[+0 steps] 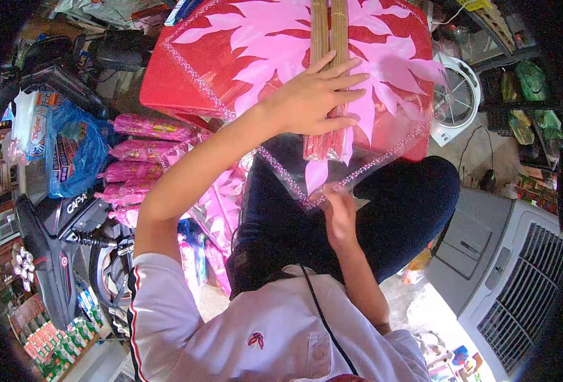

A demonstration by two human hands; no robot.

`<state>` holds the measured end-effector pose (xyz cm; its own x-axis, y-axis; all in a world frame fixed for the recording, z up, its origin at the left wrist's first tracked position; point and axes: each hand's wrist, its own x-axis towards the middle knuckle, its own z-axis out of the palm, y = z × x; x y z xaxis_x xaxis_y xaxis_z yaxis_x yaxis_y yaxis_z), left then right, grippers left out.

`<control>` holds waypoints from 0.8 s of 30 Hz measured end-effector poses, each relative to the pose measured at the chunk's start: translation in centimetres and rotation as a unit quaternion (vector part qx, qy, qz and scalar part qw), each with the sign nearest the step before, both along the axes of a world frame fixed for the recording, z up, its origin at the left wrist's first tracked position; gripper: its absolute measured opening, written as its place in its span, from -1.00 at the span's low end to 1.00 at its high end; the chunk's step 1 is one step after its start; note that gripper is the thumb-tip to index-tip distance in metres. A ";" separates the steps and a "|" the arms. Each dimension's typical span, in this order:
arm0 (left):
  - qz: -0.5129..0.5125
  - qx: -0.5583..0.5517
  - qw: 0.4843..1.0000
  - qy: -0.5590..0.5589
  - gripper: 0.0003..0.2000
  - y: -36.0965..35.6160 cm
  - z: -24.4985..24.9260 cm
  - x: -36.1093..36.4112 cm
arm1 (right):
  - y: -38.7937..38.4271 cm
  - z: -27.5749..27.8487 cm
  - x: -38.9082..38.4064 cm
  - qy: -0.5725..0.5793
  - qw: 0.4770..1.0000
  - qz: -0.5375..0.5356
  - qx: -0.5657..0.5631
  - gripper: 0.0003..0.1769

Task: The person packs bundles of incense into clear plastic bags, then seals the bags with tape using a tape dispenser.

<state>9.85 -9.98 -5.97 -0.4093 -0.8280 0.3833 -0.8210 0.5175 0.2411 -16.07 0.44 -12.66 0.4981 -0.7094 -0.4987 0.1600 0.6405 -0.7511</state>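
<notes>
Our white shirt [275,337] lies nearest the camera, with our dark trousers [408,204] beyond it, close against the red desk [167,95]. On that desk lies a clear sheet [275,48] printed with pink leaves, one corner reaching past the edge above our trousers. Two bundles of thin sticks [319,32] rest side by side on the sheet, their pinkish ends towards us. Our left hand [313,99] lies across both bundles, fingers spread wide; whether it presses hard, we cannot tell. Our right hand [340,213] has its fingers drawn narrow at the sheet's near corner, which it appears to pinch. We judge the step in hand to be steadying the bundles while taking up that corner, which is not yet folded over them. The next move, as we read it, calls for the right hand to lift the corner over the pinkish ends without creasing the film, and for light, even pressure from the left so neither bundle rolls.
</notes>
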 end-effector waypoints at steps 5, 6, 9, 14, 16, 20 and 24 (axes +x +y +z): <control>0.013 0.022 0.999 0.027 -0.31 1.2 0.5 -0.2 | 0.6 0.0 0.3 0.014 0.998 0.059 -0.013 -0.82; 0.012 0.026 0.999 0.027 -0.30 1.5 0.5 -0.3 | 0.6 0.1 0.4 0.011 0.997 0.078 -0.007 -0.82; 0.017 0.036 0.999 0.024 -0.29 1.9 0.5 -0.7 | 0.5 0.6 0.8 -0.004 0.996 0.088 -0.004 -0.84; 0.013 0.031 0.999 0.027 -0.30 1.8 0.4 -0.7 | 0.4 1.2 0.9 0.012 0.995 0.101 -0.003 -0.81; 0.011 0.027 0.999 0.031 -0.31 1.7 0.2 -0.6 | 0.3 0.8 0.7 0.021 0.995 0.096 0.003 -0.79; 0.015 0.023 0.999 0.037 -0.33 1.5 0.2 -0.6 | 0.2 -0.5 1.6 0.120 0.993 0.019 0.001 -0.56; 0.017 0.021 0.999 0.033 -0.35 1.6 0.3 -0.6 | -1.6 -1.4 3.0 0.100 0.995 -0.016 -0.006 -0.35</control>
<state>9.28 -8.43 -5.71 -0.3567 -0.8563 0.3735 -0.8193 0.4788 0.3155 -13.07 -1.17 -14.03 0.3663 -0.7296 -0.5775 0.0267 0.6286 -0.7773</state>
